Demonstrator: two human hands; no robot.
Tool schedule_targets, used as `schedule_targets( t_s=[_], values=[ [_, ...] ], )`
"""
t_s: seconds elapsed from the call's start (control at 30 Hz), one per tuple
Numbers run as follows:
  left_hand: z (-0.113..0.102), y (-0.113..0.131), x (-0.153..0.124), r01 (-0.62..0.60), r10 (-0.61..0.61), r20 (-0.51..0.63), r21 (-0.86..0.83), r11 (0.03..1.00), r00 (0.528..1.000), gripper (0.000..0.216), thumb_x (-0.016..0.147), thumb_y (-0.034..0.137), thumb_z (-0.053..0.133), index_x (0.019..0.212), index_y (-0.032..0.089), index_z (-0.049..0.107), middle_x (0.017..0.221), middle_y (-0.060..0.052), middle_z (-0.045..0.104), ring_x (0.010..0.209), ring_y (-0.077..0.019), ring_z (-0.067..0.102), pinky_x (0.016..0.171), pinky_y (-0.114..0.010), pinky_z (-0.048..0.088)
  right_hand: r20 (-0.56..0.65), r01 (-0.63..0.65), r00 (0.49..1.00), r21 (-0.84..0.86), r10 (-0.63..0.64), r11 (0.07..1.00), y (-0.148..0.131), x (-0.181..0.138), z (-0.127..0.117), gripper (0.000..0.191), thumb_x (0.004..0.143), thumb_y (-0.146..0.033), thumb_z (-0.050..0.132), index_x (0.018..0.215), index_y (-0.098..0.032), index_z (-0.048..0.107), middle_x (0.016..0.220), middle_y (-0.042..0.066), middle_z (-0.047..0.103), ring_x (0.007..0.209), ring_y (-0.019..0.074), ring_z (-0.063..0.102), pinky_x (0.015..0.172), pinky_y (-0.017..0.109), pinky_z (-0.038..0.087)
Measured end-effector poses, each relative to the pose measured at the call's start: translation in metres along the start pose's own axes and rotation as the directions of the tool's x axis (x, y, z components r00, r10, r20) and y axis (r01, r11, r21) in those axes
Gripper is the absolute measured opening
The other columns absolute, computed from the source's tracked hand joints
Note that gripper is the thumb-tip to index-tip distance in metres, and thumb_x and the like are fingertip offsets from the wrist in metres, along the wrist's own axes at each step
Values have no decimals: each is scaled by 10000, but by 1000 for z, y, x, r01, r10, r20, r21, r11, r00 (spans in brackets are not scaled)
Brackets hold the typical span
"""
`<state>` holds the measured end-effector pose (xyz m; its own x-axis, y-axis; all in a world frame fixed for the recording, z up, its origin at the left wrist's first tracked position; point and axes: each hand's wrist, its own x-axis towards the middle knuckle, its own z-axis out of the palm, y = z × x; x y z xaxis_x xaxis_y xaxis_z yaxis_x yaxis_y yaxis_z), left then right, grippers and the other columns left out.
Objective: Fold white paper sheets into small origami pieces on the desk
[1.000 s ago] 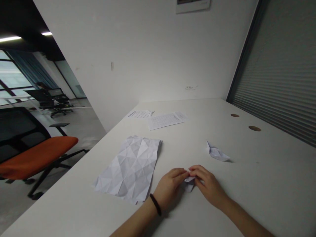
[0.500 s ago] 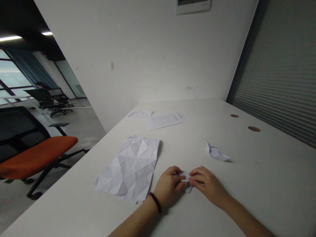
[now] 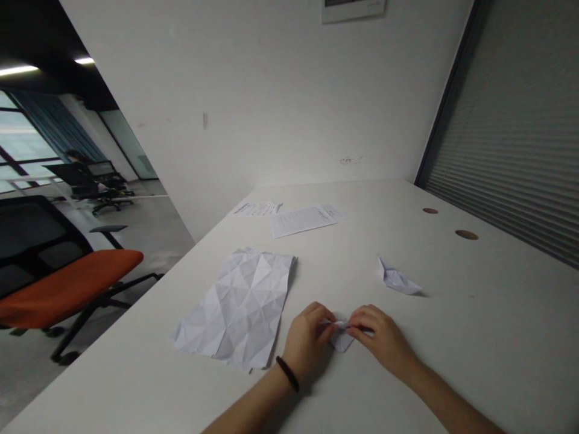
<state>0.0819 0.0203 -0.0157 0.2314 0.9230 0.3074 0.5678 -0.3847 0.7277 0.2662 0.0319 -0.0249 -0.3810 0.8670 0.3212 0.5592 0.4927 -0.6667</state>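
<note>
Now left hand (image 3: 308, 343) and right hand (image 3: 382, 340) grip 1 small folded paper piece (image 3: 340, 339), creased, white.

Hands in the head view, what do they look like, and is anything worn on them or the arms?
The left hand and right hand are bare, with no gloves and no rings that show. A thin black band circles the left wrist; the right wrist carries nothing. Both forearms are uncovered, with no sleeves in view.
</note>
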Motion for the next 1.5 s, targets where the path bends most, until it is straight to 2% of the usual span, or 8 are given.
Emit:
schedule_targets(
  t_s=[0.1, 0.33, 0.53, 0.73, 0.9, 1.13, 1.33, 1.5],
  values=[
    [-5, 1, -1, -103, 95, 69, 136, 985, 993, 58, 717, 122, 645, 742, 173, 637, 763, -28, 606, 750, -169, 551, 679, -248, 420, -4, 54, 999, -15, -54, 998, 2, -2, -4, 56, 776, -194, 592, 785, -212, 644, 801, 32, 629, 797, 177, 557, 716, 291, 448],
    [-7, -2, 1, -133, 93, 180, 225, 965, 979, 63, 710, 192, 677, 772, 200, 689, 818, -31, 629, 753, -170, 574, 711, -260, 436, 84, 107, 991, -70, -101, 992, 7, -4, -7, 86, 774, -247, 616, 819, -231, 688, 903, 42, 607, 839, 174, 560, 751, 289, 457],
    [-5, -1, 2, -28, 9, 139, 135, 990, 990, 74, 750, 196, 624, 722, 179, 691, 808, -42, 620, 771, -170, 576, 721, -254, 439, 76, 60, 996, -58, -56, 997, 4, -2, -6, 142, 827, -278, 547, 779, -218, 666, 864, 33, 596, 824, 169, 551, 742, 285, 438],
    [-2, 5, 4, 85, -97, 97, 126, 988, 991, 201, 799, 191, 516, 656, 148, 652, 711, -31, 588, 633, -139, 548, 593, -224, 402, 22, -60, 998, -45, 61, 997, -2, 3, 1, 247, 860, -287, 465, 676, -193, 600, 768, 22, 568, 743, 158, 546, 679, 265, 421],
    [1, 8, 5, 130, -135, 36, 122, 984, 990, 140, 748, 128, 522, 698, 150, 651, 763, -29, 577, 622, -127, 537, 584, -218, 394, -28, -127, 992, -46, 126, 991, 5, 5, 8, 178, 824, -283, 497, 685, -196, 568, 716, 20, 572, 695, 167, 545, 647, 275, 426],
    [0, -2, 9, 156, -159, 218, 29, 987, 963, 339, 685, 133, 566, 1019, 159, 623, 837, -31, 591, 677, -138, 544, 637, -228, 430, 44, -174, 984, 27, 173, 984, 9, 4, 7, 180, 746, -240, 583, 904, -194, 656, 818, 39, 603, 778, 182, 569, 719, 292, 445],
    [2, 1, 9, 138, -145, 199, 48, 989, 969, 250, 772, 310, 533, 904, 143, 663, 782, -33, 554, 673, -142, 510, 608, -223, 399, 80, -173, 982, 32, 170, 984, 4, 2, 4, 201, 750, -246, 591, 932, -200, 662, 833, 36, 587, 816, 181, 556, 753, 295, 432],
    [1, 3, 9, 135, -149, 213, 77, 988, 966, 221, 765, 268, 518, 876, 159, 676, 747, -30, 569, 661, -148, 509, 604, -225, 393, 74, -168, 984, 57, 164, 984, -1, 2, 3, 147, 753, -237, 586, 877, -201, 656, 849, 40, 599, 841, 185, 546, 770, 303, 426]
  ],
)
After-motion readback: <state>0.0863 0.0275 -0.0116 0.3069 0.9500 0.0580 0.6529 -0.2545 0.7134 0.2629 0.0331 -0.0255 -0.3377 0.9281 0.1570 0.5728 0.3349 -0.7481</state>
